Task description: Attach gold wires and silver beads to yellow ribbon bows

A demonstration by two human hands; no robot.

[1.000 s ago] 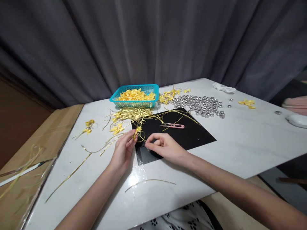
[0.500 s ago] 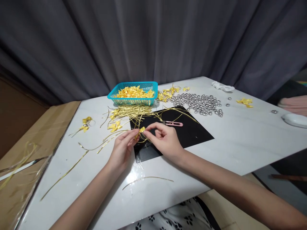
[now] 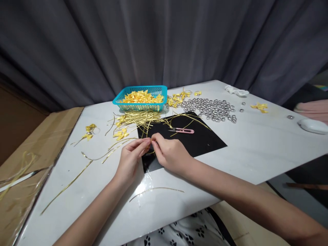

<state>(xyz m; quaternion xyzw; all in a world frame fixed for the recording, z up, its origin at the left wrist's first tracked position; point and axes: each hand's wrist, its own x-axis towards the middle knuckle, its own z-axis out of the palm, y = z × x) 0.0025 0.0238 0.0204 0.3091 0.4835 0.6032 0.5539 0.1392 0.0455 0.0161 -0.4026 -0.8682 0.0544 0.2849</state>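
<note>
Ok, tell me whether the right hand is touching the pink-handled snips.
Apart. The head view shows it: the right hand is nearer the viewer than the pink-handled snips, with a strip of black sheet visible between them.

I am finding the white tabletop [image 3: 164, 212] smooth and glossy, reflecting light. The silver beads [image 3: 217, 107] are showing a polished, metallic shine; the gold ties [image 3: 143, 118] are glinting like foil. The yellow ribbon pieces [image 3: 142, 97] are presenting a satin sheen. The perforated basket [image 3: 139, 107] is looking plastic. The thread snips [image 3: 189, 131] are combining metal blades with a smooth pink handle. The curtain [image 3: 164, 41] is hanging as matt cloth.
</note>
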